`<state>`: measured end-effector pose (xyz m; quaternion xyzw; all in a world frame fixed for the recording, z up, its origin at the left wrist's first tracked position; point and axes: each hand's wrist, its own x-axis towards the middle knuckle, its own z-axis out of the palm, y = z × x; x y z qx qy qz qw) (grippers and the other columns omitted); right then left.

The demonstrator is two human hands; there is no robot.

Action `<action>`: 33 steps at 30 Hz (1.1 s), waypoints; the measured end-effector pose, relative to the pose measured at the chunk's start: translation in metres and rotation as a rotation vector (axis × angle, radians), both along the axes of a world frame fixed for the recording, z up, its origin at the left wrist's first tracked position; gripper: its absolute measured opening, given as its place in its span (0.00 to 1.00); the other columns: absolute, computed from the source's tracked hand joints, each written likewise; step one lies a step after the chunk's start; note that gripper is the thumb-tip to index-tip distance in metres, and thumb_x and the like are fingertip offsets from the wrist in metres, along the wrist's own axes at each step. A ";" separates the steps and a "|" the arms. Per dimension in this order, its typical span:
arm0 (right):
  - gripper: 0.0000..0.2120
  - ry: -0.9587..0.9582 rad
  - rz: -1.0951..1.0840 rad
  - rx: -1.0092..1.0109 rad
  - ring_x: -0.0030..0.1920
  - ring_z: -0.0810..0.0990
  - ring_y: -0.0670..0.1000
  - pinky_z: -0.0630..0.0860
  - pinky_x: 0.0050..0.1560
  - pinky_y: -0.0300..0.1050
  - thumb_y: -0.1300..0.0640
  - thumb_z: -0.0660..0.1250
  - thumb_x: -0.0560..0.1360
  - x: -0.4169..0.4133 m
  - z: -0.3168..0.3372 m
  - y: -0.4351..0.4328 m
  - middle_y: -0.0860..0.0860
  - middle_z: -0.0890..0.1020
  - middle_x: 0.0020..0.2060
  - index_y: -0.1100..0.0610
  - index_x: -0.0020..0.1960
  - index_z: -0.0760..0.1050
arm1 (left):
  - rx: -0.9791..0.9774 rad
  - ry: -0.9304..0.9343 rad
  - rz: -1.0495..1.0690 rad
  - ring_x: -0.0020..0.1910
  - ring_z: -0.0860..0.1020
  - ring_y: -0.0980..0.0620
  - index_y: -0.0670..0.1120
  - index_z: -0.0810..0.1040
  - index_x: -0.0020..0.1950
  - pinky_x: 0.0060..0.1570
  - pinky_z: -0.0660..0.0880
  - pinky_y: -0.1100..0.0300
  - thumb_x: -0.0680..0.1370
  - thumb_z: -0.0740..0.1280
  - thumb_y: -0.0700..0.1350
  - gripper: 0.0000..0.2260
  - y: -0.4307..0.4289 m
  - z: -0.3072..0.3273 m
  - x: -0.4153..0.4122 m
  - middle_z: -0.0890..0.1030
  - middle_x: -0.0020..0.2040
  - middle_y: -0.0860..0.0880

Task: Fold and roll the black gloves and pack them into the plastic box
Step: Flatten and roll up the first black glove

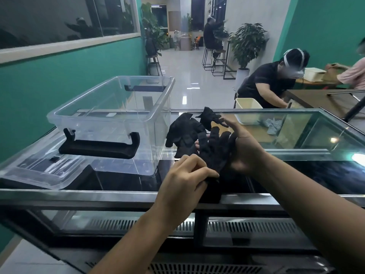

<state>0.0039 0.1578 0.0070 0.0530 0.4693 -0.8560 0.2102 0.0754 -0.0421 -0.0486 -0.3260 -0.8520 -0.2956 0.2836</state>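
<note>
Pinched between the curled fingers of the left hand [185, 175] is the cuff end of a black glove [214, 153], held above the front edge of the glass counter [296, 135]. Left of it, the clear plastic box [110, 115] stands on its lid [39, 171] at the counter's left end. The right hand [243, 147], palm turned inward, fingers extended, supports the glove's finger end. More black gloves [189, 129] lie piled just behind.

Café or shop: glass display counter [276, 135], bar stools [215, 60], potted plants [246, 42], tiled hall.
</note>
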 end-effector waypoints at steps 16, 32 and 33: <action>0.35 0.020 -0.076 0.223 0.64 0.83 0.63 0.73 0.75 0.64 0.37 0.71 0.77 -0.015 -0.037 0.017 0.65 0.81 0.69 0.63 0.72 0.77 | -0.047 -0.249 -0.159 0.54 0.81 0.56 0.54 0.89 0.58 0.52 0.77 0.65 0.81 0.74 0.47 0.08 -0.007 -0.016 0.010 0.82 0.52 0.59; 0.09 0.337 -0.297 0.571 0.52 0.85 0.53 0.82 0.57 0.51 0.54 0.70 0.82 -0.018 -0.034 0.016 0.60 0.88 0.57 0.57 0.59 0.82 | 0.061 -0.373 -0.170 0.56 0.84 0.57 0.49 0.88 0.61 0.54 0.78 0.66 0.85 0.70 0.46 0.08 0.006 -0.003 0.001 0.86 0.56 0.57; 0.09 0.403 -0.306 0.682 0.52 0.85 0.51 0.81 0.57 0.49 0.52 0.71 0.82 -0.017 -0.035 0.019 0.57 0.88 0.56 0.55 0.60 0.82 | 0.079 -0.370 -0.159 0.56 0.84 0.56 0.48 0.88 0.60 0.53 0.77 0.68 0.85 0.71 0.42 0.08 0.004 -0.004 -0.001 0.85 0.56 0.56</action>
